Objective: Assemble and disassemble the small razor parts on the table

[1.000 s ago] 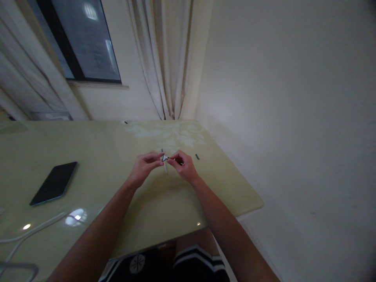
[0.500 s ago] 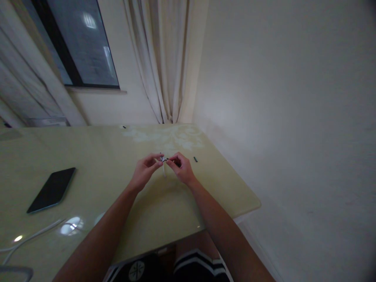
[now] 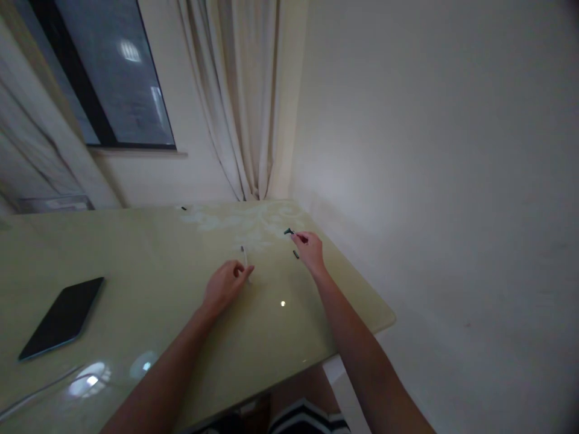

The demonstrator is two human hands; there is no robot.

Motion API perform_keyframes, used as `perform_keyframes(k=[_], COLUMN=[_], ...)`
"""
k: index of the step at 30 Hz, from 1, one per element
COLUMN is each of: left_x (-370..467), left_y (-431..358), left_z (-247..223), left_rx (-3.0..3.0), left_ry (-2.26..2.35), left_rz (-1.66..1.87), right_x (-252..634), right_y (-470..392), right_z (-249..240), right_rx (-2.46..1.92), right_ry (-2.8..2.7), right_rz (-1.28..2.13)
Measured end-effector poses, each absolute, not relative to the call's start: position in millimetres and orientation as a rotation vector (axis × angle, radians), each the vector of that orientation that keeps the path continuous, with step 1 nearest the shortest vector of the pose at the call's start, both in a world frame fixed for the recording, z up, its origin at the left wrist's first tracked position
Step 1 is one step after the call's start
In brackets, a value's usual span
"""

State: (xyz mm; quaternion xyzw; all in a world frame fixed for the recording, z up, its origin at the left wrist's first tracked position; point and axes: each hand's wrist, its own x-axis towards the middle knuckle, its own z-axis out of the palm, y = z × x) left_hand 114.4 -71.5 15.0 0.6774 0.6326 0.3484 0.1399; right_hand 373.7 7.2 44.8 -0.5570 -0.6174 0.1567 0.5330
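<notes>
My left hand (image 3: 228, 284) rests low over the table, its thumb and fingers closed at a thin white stick (image 3: 245, 257) with a dark tip. The stick points away from me, and the thumb covers part of it. Farther right, my right hand (image 3: 310, 250) pinches a small dark piece (image 3: 288, 231) between thumb and fingers. Too small to identify, that piece juts out to the left of the fingertips. Just below the right hand, another small dark piece (image 3: 295, 254) lies on the table.
The glossy pale yellow table (image 3: 149, 253) meets a wall on the right. A dark tablet (image 3: 63, 316) lies at the left, with a pale cable (image 3: 38, 390) nearer me. One more small dark piece (image 3: 183, 208) lies by the far edge, below the curtain (image 3: 244, 108).
My hands, close together before, have come apart. The right one moved right with the small dark piece; the left one came down lower along the white stick. The view shifted slightly.
</notes>
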Motion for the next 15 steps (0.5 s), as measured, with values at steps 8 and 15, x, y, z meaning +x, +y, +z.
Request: perform_keyframes(k=[8,15], left_x=[128,126], left_y=[-77,-80], left_z=[5,8], left_rx=[2.184,2.118], left_ry=[2.081,2.045], left_rz=[0.579,0.767], right_x=[418,403], right_y=[12,10], right_z=[1,12], right_rx=[-1.785,-1.729], right_ry=[-1.463,-1.501], right_rz=[0.319,0.148])
